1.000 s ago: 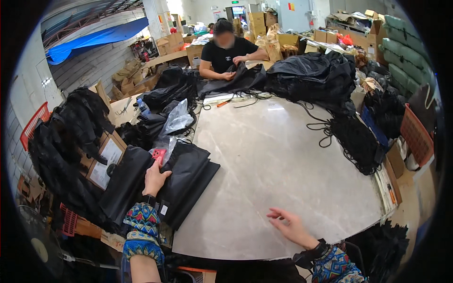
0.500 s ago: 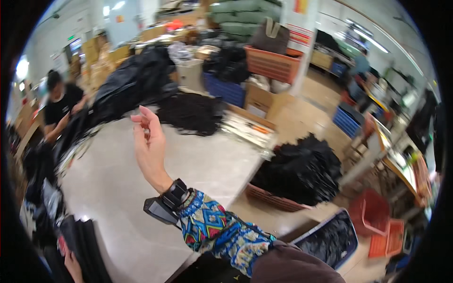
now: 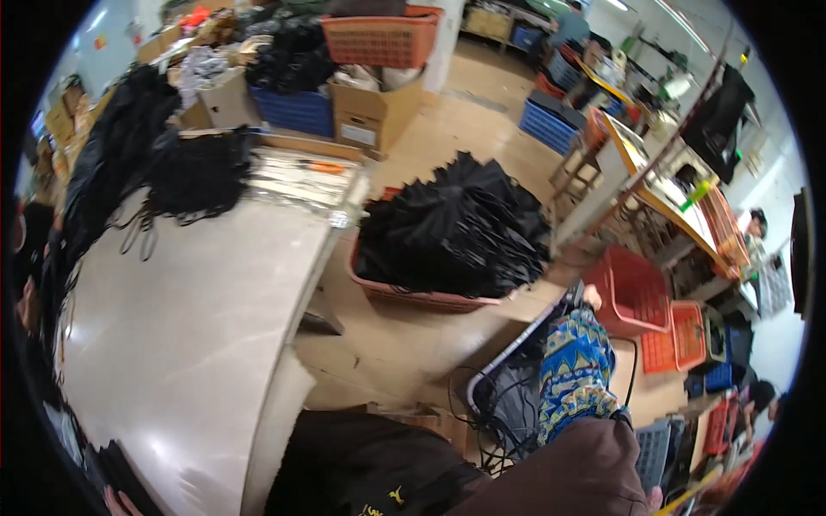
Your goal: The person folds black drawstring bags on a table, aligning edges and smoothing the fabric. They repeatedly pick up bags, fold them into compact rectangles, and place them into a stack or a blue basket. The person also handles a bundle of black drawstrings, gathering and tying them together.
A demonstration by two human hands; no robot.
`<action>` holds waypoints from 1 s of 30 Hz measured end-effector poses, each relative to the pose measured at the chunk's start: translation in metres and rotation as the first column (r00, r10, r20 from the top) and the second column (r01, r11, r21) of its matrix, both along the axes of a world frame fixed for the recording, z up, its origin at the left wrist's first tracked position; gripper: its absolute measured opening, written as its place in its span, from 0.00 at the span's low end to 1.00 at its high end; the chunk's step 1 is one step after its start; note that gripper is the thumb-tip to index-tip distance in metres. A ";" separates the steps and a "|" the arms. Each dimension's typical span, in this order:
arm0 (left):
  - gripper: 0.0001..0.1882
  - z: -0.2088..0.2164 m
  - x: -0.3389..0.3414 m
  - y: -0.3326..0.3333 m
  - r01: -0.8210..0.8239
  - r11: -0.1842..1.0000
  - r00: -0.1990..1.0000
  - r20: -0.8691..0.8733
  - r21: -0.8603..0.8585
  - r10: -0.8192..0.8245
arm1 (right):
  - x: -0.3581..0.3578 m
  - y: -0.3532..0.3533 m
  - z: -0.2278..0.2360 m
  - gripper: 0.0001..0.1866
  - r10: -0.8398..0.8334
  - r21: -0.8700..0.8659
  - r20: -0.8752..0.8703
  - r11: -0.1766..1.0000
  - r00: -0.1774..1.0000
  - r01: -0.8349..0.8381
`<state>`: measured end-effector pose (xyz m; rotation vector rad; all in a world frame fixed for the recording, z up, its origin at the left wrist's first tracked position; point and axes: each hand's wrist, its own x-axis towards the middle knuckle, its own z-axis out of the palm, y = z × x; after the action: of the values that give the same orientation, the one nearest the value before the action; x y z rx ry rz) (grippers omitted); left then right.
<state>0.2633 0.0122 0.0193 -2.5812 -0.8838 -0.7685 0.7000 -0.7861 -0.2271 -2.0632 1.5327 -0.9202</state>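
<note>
The bin [image 3: 509,354] lies below and left of the nearer right hand [image 3: 591,297], long axis slanting toward it; left hand [image 3: 129,504] beside black fabric [image 3: 119,469]. Both grips indeterminable.

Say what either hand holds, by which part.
Cannot tell: the left hand is cut off beside black fabric; the right hand mostly hidden beyond a patterned sleeve.

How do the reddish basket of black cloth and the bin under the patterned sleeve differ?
The basket is reddish; the bin has a pale rim. Black cloth heaps high above the basket's rim; the bin's dark contents seem lower. The patterned sleeve crosses the bin, not the basket. Both hold dark material.
</note>
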 end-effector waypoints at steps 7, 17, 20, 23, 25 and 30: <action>0.20 -0.054 0.148 -0.127 0.342 0.836 0.901 -0.103 -0.429 -0.421 | -0.189 -0.090 -0.205 0.13 0.041 0.105 -0.537 0.994 0.843 0.019; 0.35 -0.093 0.181 -0.169 0.189 0.836 0.842 -0.352 -0.515 -0.407 | -0.215 0.063 -0.279 0.48 0.759 0.760 -0.572 0.633 0.311 -0.149; 0.35 -0.094 0.172 -0.173 0.186 0.841 0.845 -0.355 -0.508 -0.401 | -0.221 0.078 -0.282 0.30 0.802 0.785 -0.551 0.592 0.230 -0.183; 0.36 -0.091 0.173 -0.181 0.163 0.839 0.851 -0.357 -0.519 -0.386 | -0.217 0.088 -0.261 0.24 0.744 0.726 -0.612 0.663 0.269 -0.181; 0.37 -0.089 0.176 -0.186 0.163 0.836 0.842 -0.368 -0.524 -0.395 | -0.230 0.085 -0.266 0.18 0.717 0.673 -0.673 0.696 0.182 -0.250; 0.38 -0.093 0.169 -0.179 0.204 0.809 0.846 -0.316 -0.551 -0.428 | -0.221 0.072 -0.219 0.19 0.413 0.344 -0.619 0.907 0.667 -0.243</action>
<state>0.4320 -0.1664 -0.0738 -3.2321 -0.5491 0.0046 0.4795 -0.7146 -0.4464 -2.5166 1.3848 0.2106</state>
